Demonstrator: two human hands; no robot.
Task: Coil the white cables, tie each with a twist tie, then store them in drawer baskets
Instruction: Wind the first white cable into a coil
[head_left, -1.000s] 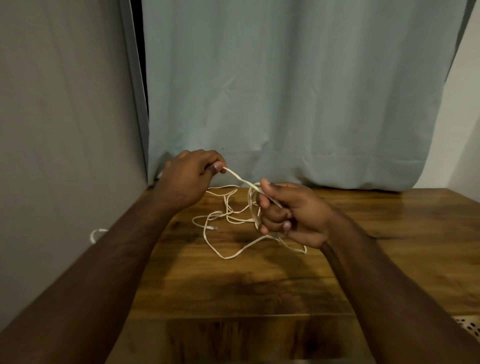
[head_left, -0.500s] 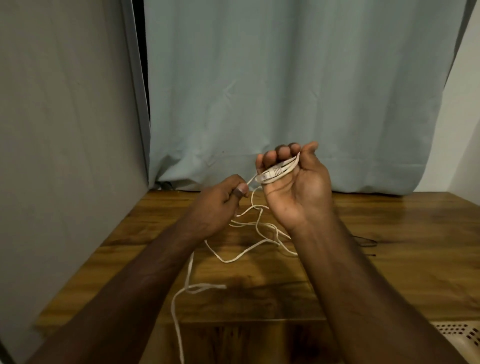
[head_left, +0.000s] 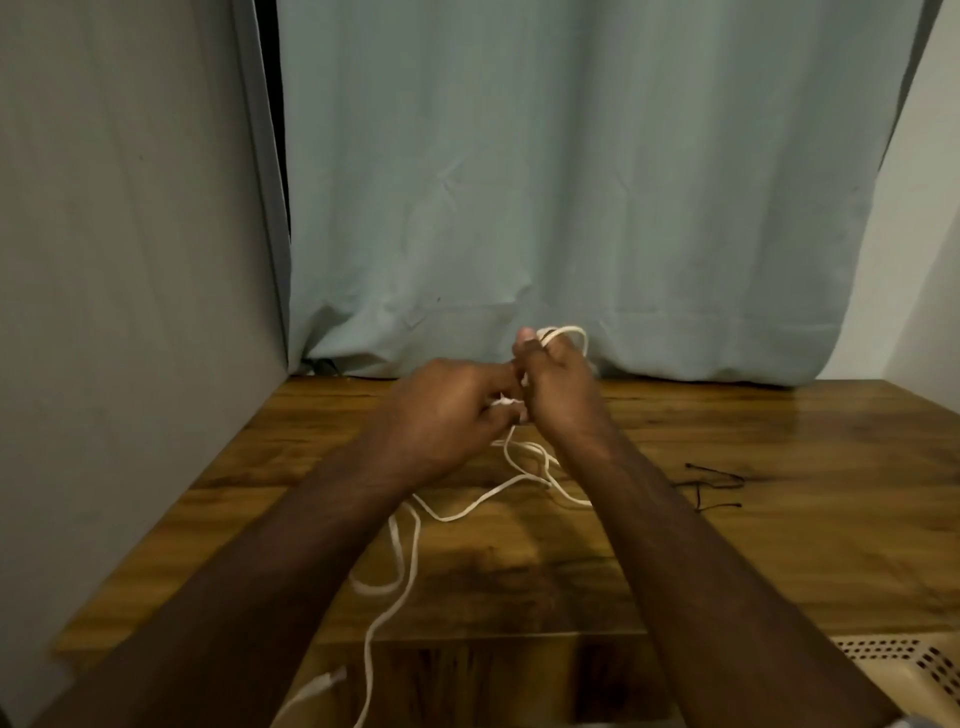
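A white cable (head_left: 470, 512) is gripped by both raised, touching hands above the wooden table (head_left: 779, 545): looped over the right hand (head_left: 553, 387), pinched in the left hand (head_left: 452, 415), its slack trailing below them.

We cannot see how the left hand (head_left: 457, 410) takes its grip on the white cable (head_left: 410, 545), whose tail leaves the bottom edge, while the perforated basket (head_left: 904, 660) is cut off at right.
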